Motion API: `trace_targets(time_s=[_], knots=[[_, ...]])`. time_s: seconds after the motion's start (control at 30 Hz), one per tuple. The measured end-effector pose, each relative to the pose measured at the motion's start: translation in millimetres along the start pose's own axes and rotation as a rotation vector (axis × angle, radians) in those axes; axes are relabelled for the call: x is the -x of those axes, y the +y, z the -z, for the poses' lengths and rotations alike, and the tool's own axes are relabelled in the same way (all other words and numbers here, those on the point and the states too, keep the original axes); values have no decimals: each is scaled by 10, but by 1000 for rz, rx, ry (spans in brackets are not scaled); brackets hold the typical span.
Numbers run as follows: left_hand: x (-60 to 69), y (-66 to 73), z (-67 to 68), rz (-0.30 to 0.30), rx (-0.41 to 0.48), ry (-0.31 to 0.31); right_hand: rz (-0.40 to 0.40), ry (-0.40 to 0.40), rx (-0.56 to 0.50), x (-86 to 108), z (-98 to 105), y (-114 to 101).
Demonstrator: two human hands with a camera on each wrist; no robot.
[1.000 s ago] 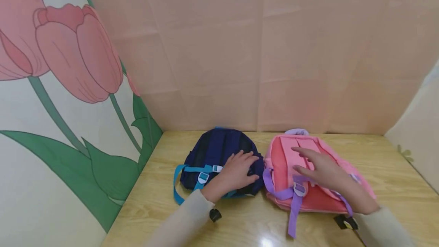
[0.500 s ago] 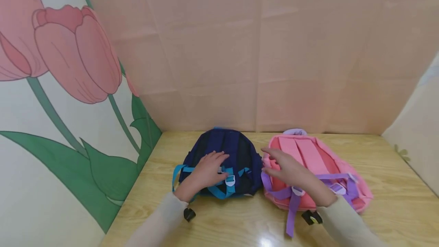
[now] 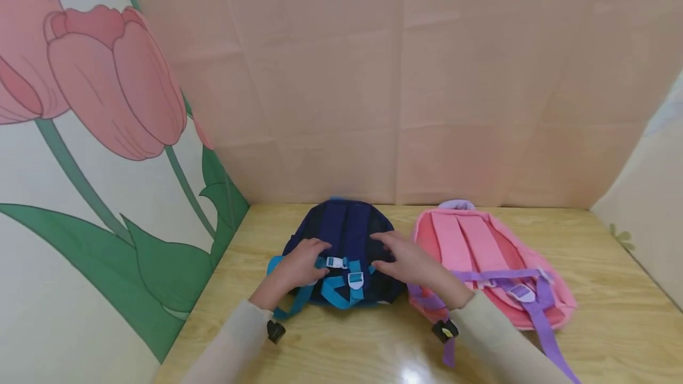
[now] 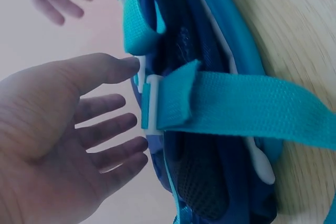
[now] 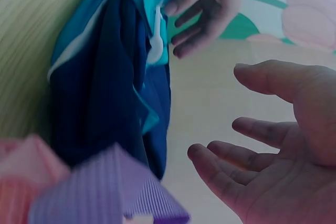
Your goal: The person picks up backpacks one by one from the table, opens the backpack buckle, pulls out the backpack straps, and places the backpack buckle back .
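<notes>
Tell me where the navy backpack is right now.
In the head view, the navy backpack lies on the wooden table, just left of the pink backpack, with the left hand and right hand above it.

Navy backpack (image 3: 347, 230): matt cloth. Teal strap (image 4: 236, 102): woven webbing. White buckle (image 4: 153, 104): smooth plastic. Pink backpack (image 3: 476, 239): matt cloth. Table (image 3: 331, 348): wood-grained, glossy. Backdrop (image 3: 331, 88): creased, matt.
</notes>
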State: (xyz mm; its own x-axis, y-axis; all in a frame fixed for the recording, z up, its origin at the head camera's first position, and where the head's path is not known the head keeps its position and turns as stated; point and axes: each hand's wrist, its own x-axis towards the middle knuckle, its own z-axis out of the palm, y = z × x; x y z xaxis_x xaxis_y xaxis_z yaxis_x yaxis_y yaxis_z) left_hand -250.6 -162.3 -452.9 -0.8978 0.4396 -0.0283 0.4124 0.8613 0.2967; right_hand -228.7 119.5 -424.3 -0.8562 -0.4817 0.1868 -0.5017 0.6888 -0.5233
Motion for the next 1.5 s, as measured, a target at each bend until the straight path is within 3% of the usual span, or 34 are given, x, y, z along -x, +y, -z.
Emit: trace_targets(time_s=[0.37, 0.6, 0.77, 1.1, 1.5], knots=[[-62, -48, -14, 15, -17, -12, -17, -83, -71, -324, -282, -135], [-84, -94, -81, -25, -11, 23, -52, -147, -105, -487, -502, -131], [-103, -126, -120, -47, -5, 35, -49, -151, -100, -575, -621, -116], [-148, -144, -144, -81, 10, 53, -71, -156, -78, -651, -765, -59], [-140, -222, -142, -127, 101, 84, -138, -144, -46, -680, -829, -92]])
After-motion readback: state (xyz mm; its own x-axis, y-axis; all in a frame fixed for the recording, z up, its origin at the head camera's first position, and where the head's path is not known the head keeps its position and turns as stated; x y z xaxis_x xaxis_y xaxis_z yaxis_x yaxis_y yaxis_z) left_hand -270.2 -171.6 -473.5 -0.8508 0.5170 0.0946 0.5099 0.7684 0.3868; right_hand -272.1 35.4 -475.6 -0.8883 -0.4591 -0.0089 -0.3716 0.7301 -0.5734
